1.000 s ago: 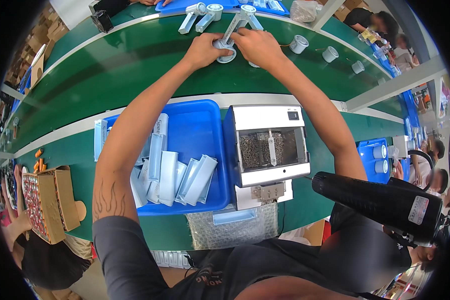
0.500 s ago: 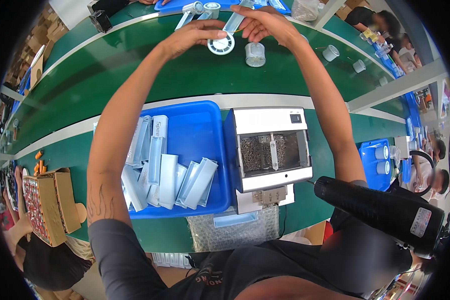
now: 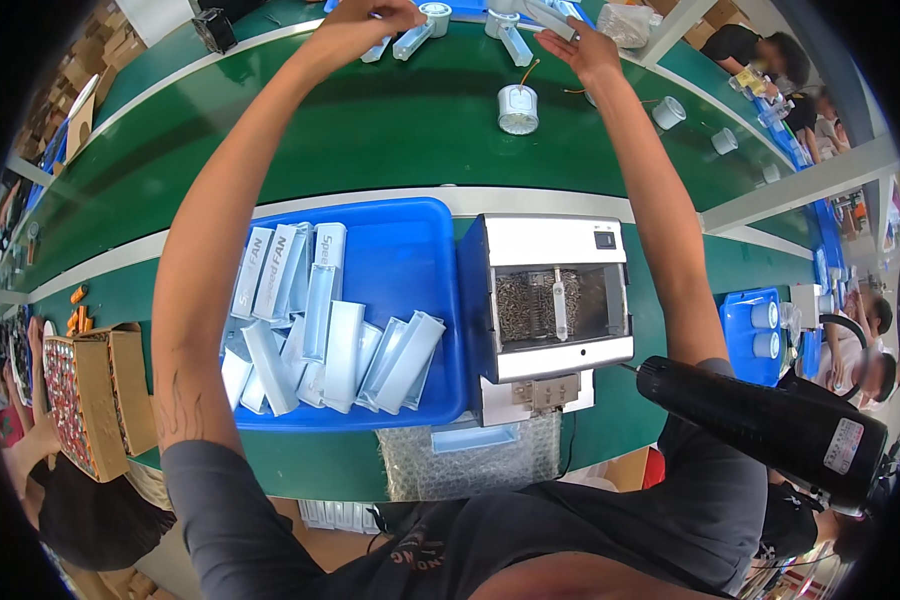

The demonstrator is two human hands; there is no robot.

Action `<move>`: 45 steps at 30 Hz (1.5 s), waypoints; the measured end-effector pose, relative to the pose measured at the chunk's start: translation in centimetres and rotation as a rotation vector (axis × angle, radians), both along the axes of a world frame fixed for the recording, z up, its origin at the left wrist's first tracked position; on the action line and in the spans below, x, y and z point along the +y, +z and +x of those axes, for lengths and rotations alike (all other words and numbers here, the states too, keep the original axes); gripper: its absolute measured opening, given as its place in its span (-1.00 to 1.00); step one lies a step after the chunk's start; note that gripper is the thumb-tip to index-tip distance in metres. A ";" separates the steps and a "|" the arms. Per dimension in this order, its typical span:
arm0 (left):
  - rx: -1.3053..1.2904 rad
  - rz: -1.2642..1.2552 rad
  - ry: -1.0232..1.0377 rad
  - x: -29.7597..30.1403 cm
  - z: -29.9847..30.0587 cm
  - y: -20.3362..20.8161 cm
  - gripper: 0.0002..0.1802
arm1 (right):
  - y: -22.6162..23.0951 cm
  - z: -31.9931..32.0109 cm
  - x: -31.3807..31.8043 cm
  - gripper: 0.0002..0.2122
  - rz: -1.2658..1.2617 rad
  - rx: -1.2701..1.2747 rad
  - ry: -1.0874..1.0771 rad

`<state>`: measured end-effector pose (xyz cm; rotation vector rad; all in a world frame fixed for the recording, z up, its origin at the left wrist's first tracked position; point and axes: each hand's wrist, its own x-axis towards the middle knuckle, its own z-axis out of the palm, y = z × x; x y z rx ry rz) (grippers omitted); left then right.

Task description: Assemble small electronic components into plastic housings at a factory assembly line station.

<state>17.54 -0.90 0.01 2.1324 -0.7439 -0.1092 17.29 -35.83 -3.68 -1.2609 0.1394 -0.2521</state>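
My left hand [image 3: 375, 28] is stretched to the far side of the green table, its fingers bent together beside a round white fan head [image 3: 435, 14]. What they hold, if anything, I cannot make out. A pale blue handle piece [image 3: 548, 18] lies in the grip of my right hand [image 3: 588, 52], at the edge of a far blue tray; its far end is cut off. Between my hands sit light blue handles with round heads, one handle [image 3: 515, 46] pointing toward me. Nearer, a round white motor housing [image 3: 518, 110] with thin wires stands on the green surface.
In front of me a blue tray [image 3: 410, 225] carries several light blue handle shells [image 3: 342, 350]. Right of it stands a screw feeder [image 3: 555, 300] full of small screws. A black electric screwdriver [image 3: 750, 405] juts in at right. A cardboard box [image 3: 125, 400] stands left.
Both hands have moved farther away and apart. My left hand has let go of the round-headed piece they both touched. The motor housing, earlier close to my right hand, now shows its wires.
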 end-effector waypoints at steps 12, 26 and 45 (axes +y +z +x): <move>0.102 0.662 -0.613 4.9 -15.8 2.1 -0.55 | -6.6 2.4 -0.6 -0.61 0.048 0.180 -0.350; -0.144 0.589 -0.574 6.7 -18.1 3.3 -0.36 | -3.6 -1.6 -0.5 -0.60 -1.472 -0.185 -0.415; 0.341 -0.450 -0.277 4.7 -10.6 0.2 -0.43 | -3.9 -7.4 3.9 -0.77 -0.797 -0.405 0.579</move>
